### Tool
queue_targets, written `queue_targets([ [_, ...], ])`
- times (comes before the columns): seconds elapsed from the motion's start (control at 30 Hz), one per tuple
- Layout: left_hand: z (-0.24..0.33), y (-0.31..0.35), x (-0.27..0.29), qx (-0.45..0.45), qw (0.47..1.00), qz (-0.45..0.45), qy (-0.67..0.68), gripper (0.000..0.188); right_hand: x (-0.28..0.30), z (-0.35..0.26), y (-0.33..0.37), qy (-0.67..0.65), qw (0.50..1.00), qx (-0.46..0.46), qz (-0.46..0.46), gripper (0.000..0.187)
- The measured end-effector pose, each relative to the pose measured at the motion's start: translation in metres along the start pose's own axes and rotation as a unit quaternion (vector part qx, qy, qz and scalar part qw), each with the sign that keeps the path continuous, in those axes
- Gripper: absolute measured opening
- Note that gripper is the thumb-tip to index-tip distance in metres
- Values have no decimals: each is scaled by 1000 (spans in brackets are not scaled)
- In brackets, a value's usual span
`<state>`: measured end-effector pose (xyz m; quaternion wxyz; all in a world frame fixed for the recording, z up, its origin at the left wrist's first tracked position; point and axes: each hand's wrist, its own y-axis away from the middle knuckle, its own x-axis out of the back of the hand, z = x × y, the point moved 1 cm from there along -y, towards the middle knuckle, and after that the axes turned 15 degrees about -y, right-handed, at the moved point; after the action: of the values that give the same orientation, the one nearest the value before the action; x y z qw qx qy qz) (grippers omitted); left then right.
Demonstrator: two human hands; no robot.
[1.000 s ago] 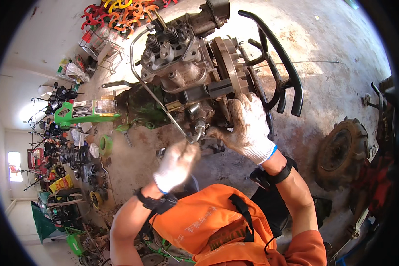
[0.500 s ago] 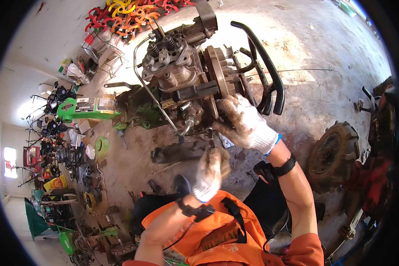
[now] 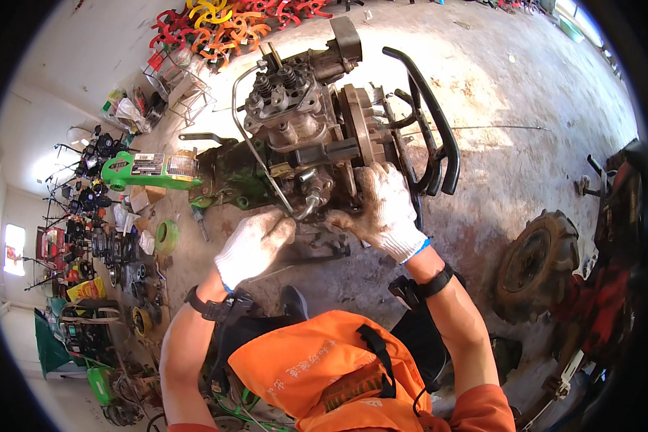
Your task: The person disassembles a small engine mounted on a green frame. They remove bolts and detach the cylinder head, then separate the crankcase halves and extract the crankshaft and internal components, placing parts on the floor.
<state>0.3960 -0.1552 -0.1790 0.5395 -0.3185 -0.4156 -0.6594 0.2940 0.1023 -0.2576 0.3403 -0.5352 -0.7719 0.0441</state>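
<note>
A greasy engine (image 3: 284, 129) stands before me, valve springs exposed on top, with a flywheel (image 3: 356, 122) on its right side. A thin metal pipe (image 3: 255, 155) runs down its left side to a fitting (image 3: 313, 201). My left hand (image 3: 255, 241), in a dirty white glove, is closed at the pipe's lower bend; its fingertips are partly hidden, so what they hold cannot be made out. My right hand (image 3: 385, 212), gloved too, lies against the engine's near side below the flywheel, thumb spread away from the fingers. Nothing shows in its grasp.
Black bent tube bars (image 3: 432, 122) rise right of the flywheel. A green arm-like part (image 3: 151, 169) extends left from the engine. A treaded wheel (image 3: 536, 266) and red machinery (image 3: 594, 299) stand at the right. Curved tiller blades (image 3: 227, 29) are piled at the back; assorted parts line the left wall.
My left hand has moved left and forward, from near my lap to the pipe's lower end. My right hand has shifted slightly left, its fingers more spread. The view has shifted slightly.
</note>
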Motion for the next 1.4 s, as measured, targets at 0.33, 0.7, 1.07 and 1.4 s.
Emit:
queue_targets([
  [0.33,16,-21,35,4,976,-82,-201,35,-17,7,4,22,997,25,69,91],
  [0.7,82,-26,-205,53,745,144,649,47,9,10,6,-12,999,48,-4,74],
  [1.07,9,10,-119,88,843,21,530,41,10,0,8,-54,996,-42,-49,98],
  [1.4,6,-9,1,13,997,-71,15,42,-17,-5,8,-32,995,-90,30,95],
])
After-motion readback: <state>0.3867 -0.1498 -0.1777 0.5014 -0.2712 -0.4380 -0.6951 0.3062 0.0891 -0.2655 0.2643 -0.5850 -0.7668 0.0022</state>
